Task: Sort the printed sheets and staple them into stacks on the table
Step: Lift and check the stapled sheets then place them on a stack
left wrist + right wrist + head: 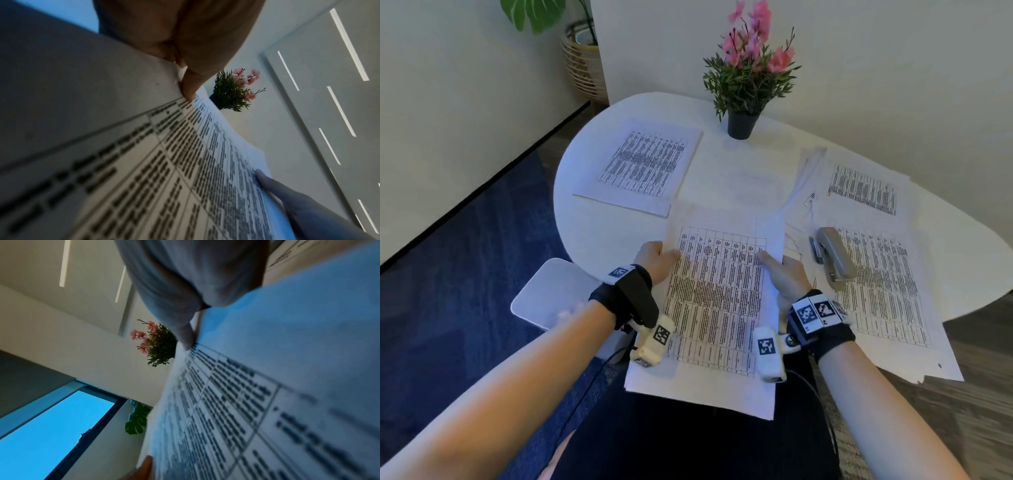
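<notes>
I hold a bundle of printed sheets point(717, 294) with a table grid, lifted off the white table point(599, 233) at its near edge. My left hand point(655, 260) pinches its left edge, thumb on top; the left wrist view shows that thumb pressing the printed sheets point(144, 162). My right hand point(784, 270) grips the right edge with the thumb on the printed sheets point(257, 402). A neat stack of sheets point(642, 166) lies at the far left. Loose sheets point(876, 274) spread over the right side, and a grey stapler point(834, 257) lies on them.
A potted plant with pink flowers point(748, 75) stands at the table's far middle. A white chair seat point(551, 291) sits by my left forearm. A wicker planter point(583, 65) stands on the floor by the wall. Blue carpet lies to the left.
</notes>
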{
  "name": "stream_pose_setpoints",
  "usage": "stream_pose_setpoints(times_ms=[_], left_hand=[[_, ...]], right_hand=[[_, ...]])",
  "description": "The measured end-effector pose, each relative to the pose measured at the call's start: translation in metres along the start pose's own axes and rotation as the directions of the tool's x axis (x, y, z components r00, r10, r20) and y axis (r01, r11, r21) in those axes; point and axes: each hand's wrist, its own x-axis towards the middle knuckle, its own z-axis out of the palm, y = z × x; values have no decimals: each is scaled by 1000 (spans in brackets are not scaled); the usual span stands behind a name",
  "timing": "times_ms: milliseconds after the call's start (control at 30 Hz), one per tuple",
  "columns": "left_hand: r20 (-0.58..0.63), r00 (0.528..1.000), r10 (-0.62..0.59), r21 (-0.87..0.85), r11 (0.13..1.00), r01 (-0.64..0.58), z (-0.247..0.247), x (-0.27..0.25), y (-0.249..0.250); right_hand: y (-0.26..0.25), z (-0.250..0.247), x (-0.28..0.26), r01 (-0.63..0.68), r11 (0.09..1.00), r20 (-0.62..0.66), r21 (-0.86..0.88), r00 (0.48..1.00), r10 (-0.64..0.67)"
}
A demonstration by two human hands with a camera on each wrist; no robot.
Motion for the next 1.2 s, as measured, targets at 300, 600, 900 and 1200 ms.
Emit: stream_pose_setpoints(times_ms=[300,600,900,1200], left_hand=[[-70,992,106,-222,968,-119,-9,-13,12],[10,990,141,-14,990,-140,1,-30,-14],[76,982,172,0,985,-173,-8,-43,-23],[136,953,272,102,953,-287,-15,-55,-13]], right_hand=[[9,-1,-11,26,1000,106,-10,994,-25],[-30,-27,-1,329,720,-44,-611,894,-447],[-41,-87,57,-286,306,-328,-908,940,-97],[-43,-90,45,-15,787,-290,-617,934,-209]])
